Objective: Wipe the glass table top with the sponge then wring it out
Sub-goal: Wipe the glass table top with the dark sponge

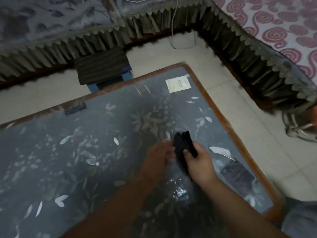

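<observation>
The glass table top (72, 152) has a wooden rim and a grey floral cloth under the glass. A dark, folded sponge (184, 145) is held a little above its right half. My right hand (199, 162) grips the sponge from the right, fingers wrapped over it. My left hand (158, 157) sits at the sponge's left side, its fingertips touching the sponge; the image is blurred there, so the grip is unclear. Shiny wet streaks show on the glass (178, 189) just below my hands.
A white paper card (178, 85) lies under the glass near the far corner. A small blue stool with a dark striped cushion (103, 69) stands beyond the table. Sofas with pleated skirts (257, 62) border the tiled floor (240, 109) at the back and right.
</observation>
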Available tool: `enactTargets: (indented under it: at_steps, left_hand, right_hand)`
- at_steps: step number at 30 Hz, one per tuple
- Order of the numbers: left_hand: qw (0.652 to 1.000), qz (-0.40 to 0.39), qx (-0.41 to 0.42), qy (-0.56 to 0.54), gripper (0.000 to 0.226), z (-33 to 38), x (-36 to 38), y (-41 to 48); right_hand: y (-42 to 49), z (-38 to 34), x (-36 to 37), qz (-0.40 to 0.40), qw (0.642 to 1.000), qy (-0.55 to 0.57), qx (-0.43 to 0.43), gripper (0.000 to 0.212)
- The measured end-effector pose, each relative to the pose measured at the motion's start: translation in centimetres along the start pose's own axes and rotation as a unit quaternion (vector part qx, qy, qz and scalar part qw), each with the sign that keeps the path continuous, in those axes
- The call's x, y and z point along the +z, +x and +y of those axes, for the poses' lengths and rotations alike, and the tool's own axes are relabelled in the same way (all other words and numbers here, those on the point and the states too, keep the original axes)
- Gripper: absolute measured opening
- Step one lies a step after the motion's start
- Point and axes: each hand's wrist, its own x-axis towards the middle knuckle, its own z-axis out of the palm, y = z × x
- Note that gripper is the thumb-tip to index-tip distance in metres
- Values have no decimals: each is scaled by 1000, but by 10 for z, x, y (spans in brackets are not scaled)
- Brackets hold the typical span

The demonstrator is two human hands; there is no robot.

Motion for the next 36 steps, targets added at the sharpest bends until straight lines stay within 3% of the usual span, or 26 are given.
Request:
enactTargets:
  at_steps: [2, 4, 5, 7, 10, 15, 19, 21, 23, 24, 25, 28, 30, 32, 34, 35, 36]
  left_hand:
    - [976, 61, 118, 173, 20, 2, -27, 29]
    - [919, 114, 198, 320, 17, 5, -56, 60]
    - [880, 138, 228, 393, 27, 9, -70, 77]
    - [807, 176, 234, 514, 52, 16, -92, 112]
    - [759, 202, 183, 591, 63, 29, -109, 147]
    - [727, 220, 152, 632, 71, 14, -109, 170]
    - [722, 239, 162, 629, 71, 10, -108, 171]
    - [720, 241, 163, 630, 71, 10, -107, 171]
    - [719, 240, 164, 631, 72, 9, -107, 172]
    - [717, 240, 164, 633, 72, 8, -107, 173]
    - [716, 241, 165, 635, 72, 8, -107, 173]
    - [714, 245, 162, 635, 71, 8, -106, 173]
    - [712, 244, 160, 639, 71, 9, -106, 172]
    - [712, 241, 160, 640, 72, 8, -107, 172]
    - [715, 242, 159, 637, 72, 8, -107, 173]
    - [715, 243, 159, 636, 71, 8, -107, 173]
    - [715, 243, 159, 636, 71, 9, -107, 174]
  right_hand:
    - [30, -16, 3, 13, 1000, -24, -12, 31]
    - [59, -34, 3, 10, 998, -50, -45, 33]
    - [77, -42, 3, 7, 995, -71, -71, 35]
    - [116, -55, 3, 13, 983, -130, -129, 42]
    - [187, -66, 6, 46, 944, -252, -210, 47]
    - [242, -58, 30, 3, 834, -511, -207, 57]
    - [256, -51, 27, -47, 779, -563, -273, 58]
    - [285, -62, 22, -34, 782, -563, -265, 56]
    - [314, -83, 24, 14, 844, -505, -181, 56]
    - [319, -91, 32, 29, 862, -483, -150, 57]
    - [314, -95, 44, 23, 857, -491, -157, 57]
    - [265, -79, 72, -96, 760, -544, -343, 56]
    - [263, -74, 64, -162, 726, -547, -384, 56]
    - [303, -83, 52, -84, 752, -563, -332, 58]
    - [345, -105, 41, 1, 826, -527, -199, 59]
    - [348, -111, 46, 19, 842, -511, -169, 59]
    - [338, -109, 56, 26, 833, -519, -189, 59]
